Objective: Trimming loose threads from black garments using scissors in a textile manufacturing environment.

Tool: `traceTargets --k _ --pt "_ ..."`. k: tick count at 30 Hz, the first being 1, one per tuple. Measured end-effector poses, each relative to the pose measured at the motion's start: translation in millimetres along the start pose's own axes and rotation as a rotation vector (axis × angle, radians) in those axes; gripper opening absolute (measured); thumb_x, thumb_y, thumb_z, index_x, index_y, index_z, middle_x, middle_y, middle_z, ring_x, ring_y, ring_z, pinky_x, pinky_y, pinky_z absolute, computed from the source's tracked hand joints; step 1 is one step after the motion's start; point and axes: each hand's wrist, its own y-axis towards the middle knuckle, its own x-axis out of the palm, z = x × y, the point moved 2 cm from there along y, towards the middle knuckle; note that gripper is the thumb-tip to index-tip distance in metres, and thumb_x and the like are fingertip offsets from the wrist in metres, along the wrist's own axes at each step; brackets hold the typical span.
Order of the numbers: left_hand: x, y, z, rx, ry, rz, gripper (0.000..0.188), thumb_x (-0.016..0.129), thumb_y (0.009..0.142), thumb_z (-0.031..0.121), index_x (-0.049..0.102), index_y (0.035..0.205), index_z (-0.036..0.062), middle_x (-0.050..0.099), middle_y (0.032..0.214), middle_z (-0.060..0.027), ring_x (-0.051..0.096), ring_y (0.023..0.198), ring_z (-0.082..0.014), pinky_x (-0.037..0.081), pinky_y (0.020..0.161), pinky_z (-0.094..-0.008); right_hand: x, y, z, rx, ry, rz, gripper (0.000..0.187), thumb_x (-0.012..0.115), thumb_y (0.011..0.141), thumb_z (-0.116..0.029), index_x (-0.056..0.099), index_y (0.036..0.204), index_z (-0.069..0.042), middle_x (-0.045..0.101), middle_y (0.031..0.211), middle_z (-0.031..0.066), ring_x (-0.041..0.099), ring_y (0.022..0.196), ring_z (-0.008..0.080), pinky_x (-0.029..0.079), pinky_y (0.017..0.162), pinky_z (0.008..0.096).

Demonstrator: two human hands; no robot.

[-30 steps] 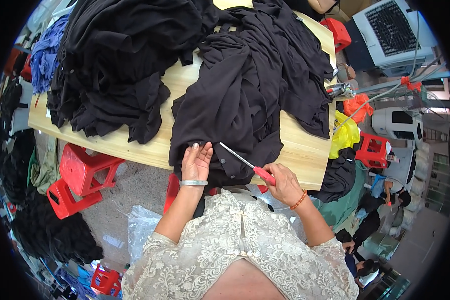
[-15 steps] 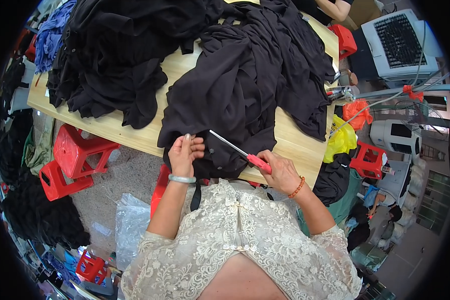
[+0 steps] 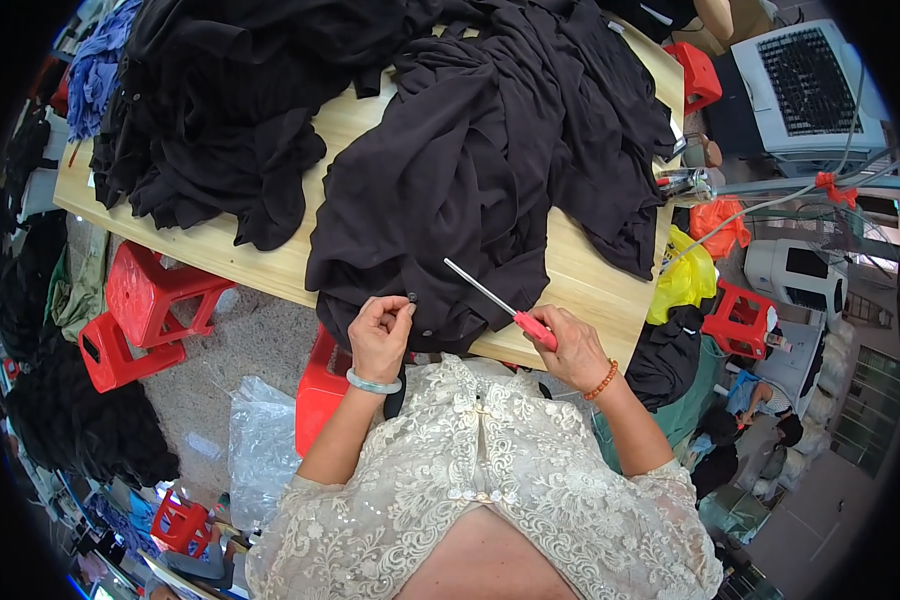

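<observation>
My left hand pinches the near hem of a black garment that lies heaped across the wooden table. A small dark bit, perhaps a button, shows at its fingertips. My right hand grips the red handle of a screwdriver-like tool. Its thin metal shaft points up and left over the cloth toward my left hand, the tip a little apart from the fingers.
A second heap of black cloth covers the table's left half, with blue fabric beyond it. Red plastic stools stand on the floor at left, another red stool by my knees. Yellow bag and fan units at right.
My left hand has slid along the hem and now pinches it. The tool's shaft sits slightly lower and closer to that hand. The view has shifted a little.
</observation>
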Motion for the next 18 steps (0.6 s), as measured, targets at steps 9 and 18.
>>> traceTargets --k 9,18 --pt "3.2 0.3 14.0 0.183 0.164 0.016 0.003 0.063 0.080 -0.003 0.060 0.081 -0.0014 0.054 0.072 -0.0031 0.043 0.051 -0.0061 0.036 0.049 -0.0212 2.9 -4.9 7.4 0.006 -0.016 -0.021 0.026 0.063 0.079 -0.008 0.054 0.103 -0.007 0.061 0.087 0.0134 0.061 0.082 0.0320 0.049 0.070 0.0397" --pt "-2.5 -7.7 38.4 0.614 0.402 0.028 0.016 0.061 0.072 -0.009 0.055 0.083 0.0007 0.055 0.075 -0.0092 0.047 0.050 -0.0165 0.038 0.046 -0.0259 5.3 -2.8 7.9 -0.018 -0.049 -0.099 0.031 0.064 0.076 -0.007 0.054 0.105 -0.007 0.060 0.088 0.0143 0.061 0.084 0.0326 0.049 0.071 0.0396"
